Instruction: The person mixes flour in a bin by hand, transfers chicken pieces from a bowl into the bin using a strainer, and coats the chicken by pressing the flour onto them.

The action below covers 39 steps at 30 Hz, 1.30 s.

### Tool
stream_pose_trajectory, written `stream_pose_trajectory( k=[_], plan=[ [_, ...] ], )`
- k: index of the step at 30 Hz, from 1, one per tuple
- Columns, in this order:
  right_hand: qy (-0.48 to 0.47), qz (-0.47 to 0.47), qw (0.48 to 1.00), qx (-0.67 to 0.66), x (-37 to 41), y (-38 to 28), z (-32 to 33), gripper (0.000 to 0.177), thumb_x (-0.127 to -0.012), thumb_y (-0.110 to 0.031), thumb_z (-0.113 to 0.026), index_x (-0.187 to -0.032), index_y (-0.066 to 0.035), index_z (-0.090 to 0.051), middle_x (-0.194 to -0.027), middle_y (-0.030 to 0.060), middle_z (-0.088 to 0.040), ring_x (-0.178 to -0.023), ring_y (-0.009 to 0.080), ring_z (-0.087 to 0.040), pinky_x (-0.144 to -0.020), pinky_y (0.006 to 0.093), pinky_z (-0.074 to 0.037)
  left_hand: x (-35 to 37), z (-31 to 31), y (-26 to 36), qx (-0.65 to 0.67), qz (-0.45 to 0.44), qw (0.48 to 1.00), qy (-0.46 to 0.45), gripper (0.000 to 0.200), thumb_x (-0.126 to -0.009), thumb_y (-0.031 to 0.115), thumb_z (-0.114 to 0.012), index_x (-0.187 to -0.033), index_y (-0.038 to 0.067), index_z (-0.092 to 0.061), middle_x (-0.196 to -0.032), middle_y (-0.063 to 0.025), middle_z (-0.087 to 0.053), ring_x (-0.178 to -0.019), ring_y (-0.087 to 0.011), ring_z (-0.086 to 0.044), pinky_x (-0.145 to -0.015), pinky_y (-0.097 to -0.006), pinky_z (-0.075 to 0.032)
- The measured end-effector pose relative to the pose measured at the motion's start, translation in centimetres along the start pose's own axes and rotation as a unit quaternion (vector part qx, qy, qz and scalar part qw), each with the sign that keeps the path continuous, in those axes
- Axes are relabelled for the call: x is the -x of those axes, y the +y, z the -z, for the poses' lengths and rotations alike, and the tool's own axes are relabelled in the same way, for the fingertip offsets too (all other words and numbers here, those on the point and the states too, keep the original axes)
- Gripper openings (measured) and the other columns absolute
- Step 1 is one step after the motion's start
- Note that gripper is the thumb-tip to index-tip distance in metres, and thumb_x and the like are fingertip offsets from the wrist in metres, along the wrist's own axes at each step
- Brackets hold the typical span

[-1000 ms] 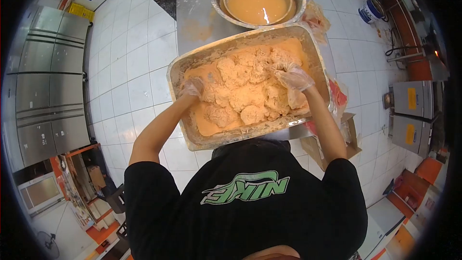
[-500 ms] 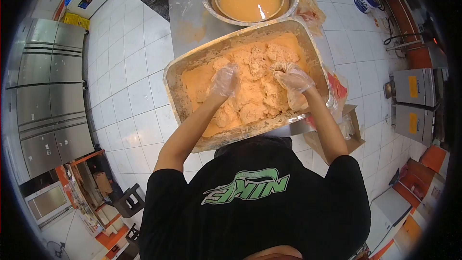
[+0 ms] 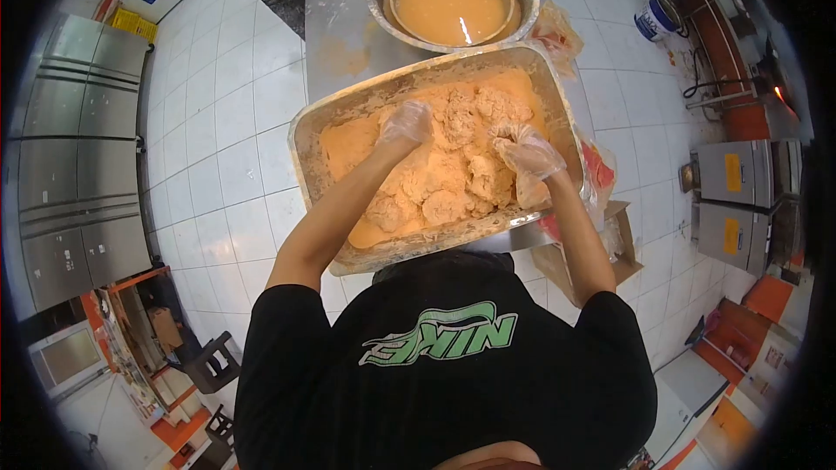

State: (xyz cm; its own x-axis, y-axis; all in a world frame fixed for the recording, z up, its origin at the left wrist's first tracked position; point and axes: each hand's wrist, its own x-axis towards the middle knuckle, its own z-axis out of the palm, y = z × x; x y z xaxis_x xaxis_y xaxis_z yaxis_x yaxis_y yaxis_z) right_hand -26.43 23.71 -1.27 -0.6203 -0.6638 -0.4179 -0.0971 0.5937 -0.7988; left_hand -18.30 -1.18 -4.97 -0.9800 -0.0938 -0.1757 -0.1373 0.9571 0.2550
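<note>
A large metal tray holds orange flour-like powder and several coated lumps. My left hand, in a clear plastic glove, is over the left-centre of the powder; its fingers point down and are hard to make out. Toward the tray's right side, my right hand, also gloved, has its fingers curled together around something hidden, beside coated lumps. Behind the tray stands a round metal bowl with an orange liquid in an inner container.
The tray and bowl rest on a metal table. Plastic bags lie at its right edge, and an open cardboard box is at the lower right. Steel refrigerators line the left; a bucket stands at the upper right.
My left hand has risen slightly toward the back of the tray. My right hand stays near the same lumps with fingers curled. The whole view has shifted a little.
</note>
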Motion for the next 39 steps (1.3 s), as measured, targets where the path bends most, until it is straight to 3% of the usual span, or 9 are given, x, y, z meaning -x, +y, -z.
stream_pose_trajectory(
  k=[7,15,18,24,27,30,33,36,39],
  plan=[
    [0.012,-0.052,0.993,-0.103,2.5,-0.4,0.7,0.030,-0.079,-0.020,-0.053,-0.103,-0.004,-0.061,-0.083,0.0057,-0.064,-0.072,0.0142,-0.058,-0.066,0.0292,-0.046,4.9,-5.8,-3.3,-0.011,-0.018,0.987,0.162,0.015,-0.074,0.008,-0.049,-0.086,0.000,-0.054,-0.074,-0.0170,-0.057,-0.072,-0.0327,-0.059,-0.061,-0.0412,-0.049],
    [-0.044,0.210,0.944,0.252,-4.5,-8.2,-4.5,0.035,-0.076,-0.025,-0.049,-0.099,-0.001,-0.060,-0.099,0.0187,-0.061,-0.091,0.0294,-0.059,-0.078,0.0355,-0.047,4.7,-4.9,-3.7,0.031,0.082,0.994,0.058,0.020,-0.077,0.012,-0.049,-0.095,0.004,-0.054,-0.089,-0.0151,-0.060,-0.083,-0.0304,-0.060,-0.069,-0.0400,-0.051],
    [-0.074,0.185,0.865,0.461,-9.7,-9.2,-7.3,0.034,-0.072,-0.025,-0.049,-0.095,-0.002,-0.061,-0.095,0.0203,-0.061,-0.088,0.0311,-0.058,-0.076,0.0363,-0.047,6.6,-1.5,-3.1,0.067,0.157,0.985,0.025,0.025,-0.081,0.015,-0.045,-0.102,0.007,-0.054,-0.095,-0.0140,-0.060,-0.089,-0.0303,-0.059,-0.075,-0.0407,-0.050],
    [-0.144,0.179,0.830,0.509,-12.6,-11.1,-9.5,0.033,-0.068,-0.026,-0.051,-0.090,-0.004,-0.062,-0.091,0.0189,-0.062,-0.085,0.0315,-0.059,-0.070,0.0385,-0.047,15.6,1.9,-4.8,0.028,0.092,0.986,0.134,0.034,-0.080,0.025,-0.048,-0.111,0.010,-0.052,-0.103,-0.0150,-0.058,-0.094,-0.0296,-0.057,-0.080,-0.0366,-0.048],
    [-0.198,0.109,0.831,0.508,-11.4,-13.2,-9.2,0.036,-0.065,-0.025,-0.053,-0.093,-0.004,-0.062,-0.093,0.0186,-0.062,-0.087,0.0319,-0.059,-0.071,0.0385,-0.047,19.5,3.0,-4.5,0.091,0.146,0.974,0.146,0.040,-0.074,0.025,-0.060,-0.111,0.011,-0.055,-0.097,-0.0153,-0.060,-0.089,-0.0309,-0.056,-0.078,-0.0389,-0.046],
    [-0.243,0.138,0.730,0.624,-9.2,-14.6,-9.6,0.034,-0.067,-0.020,-0.052,-0.092,-0.002,-0.064,-0.095,0.0203,-0.062,-0.089,0.0305,-0.060,-0.072,0.0393,-0.047,21.6,1.2,-5.2,0.071,0.173,0.965,0.182,0.036,-0.075,0.029,-0.061,-0.106,0.012,-0.058,-0.096,-0.0143,-0.060,-0.087,-0.0307,-0.057,-0.076,-0.0385,-0.047],
    [-0.181,0.247,0.728,0.614,-10.6,-10.7,-9.2,0.037,-0.068,-0.016,-0.051,-0.102,-0.005,-0.060,-0.096,0.0189,-0.061,-0.088,0.0307,-0.060,-0.074,0.0375,-0.047,23.4,-0.1,-5.3,0.065,0.126,0.948,0.284,0.032,-0.077,0.031,-0.060,-0.103,0.012,-0.060,-0.095,-0.0148,-0.061,-0.083,-0.0317,-0.058,-0.073,-0.0392,-0.048],
    [-0.157,0.322,0.753,0.551,-11.1,-8.3,-8.7,0.030,-0.070,-0.029,-0.059,-0.081,-0.001,-0.061,-0.078,0.0199,-0.059,-0.076,0.0324,-0.057,-0.066,0.0392,-0.045,24.3,-0.2,-4.8,0.112,0.110,0.927,0.339,0.030,-0.077,0.026,-0.056,-0.101,0.009,-0.061,-0.095,-0.0134,-0.062,-0.088,-0.0307,-0.058,-0.078,-0.0374,-0.047],
    [-0.215,0.234,0.781,0.537,-7.7,-13.0,-7.7,0.030,-0.070,-0.030,-0.062,-0.076,0.000,-0.058,-0.074,0.0210,-0.057,-0.069,0.0317,-0.054,-0.063,0.0393,-0.043,24.6,1.3,-4.2,0.180,0.136,0.933,0.280,0.028,-0.077,0.025,-0.056,-0.101,0.012,-0.062,-0.097,-0.0106,-0.062,-0.090,-0.0294,-0.058,-0.081,-0.0377,-0.046]
  ],
)
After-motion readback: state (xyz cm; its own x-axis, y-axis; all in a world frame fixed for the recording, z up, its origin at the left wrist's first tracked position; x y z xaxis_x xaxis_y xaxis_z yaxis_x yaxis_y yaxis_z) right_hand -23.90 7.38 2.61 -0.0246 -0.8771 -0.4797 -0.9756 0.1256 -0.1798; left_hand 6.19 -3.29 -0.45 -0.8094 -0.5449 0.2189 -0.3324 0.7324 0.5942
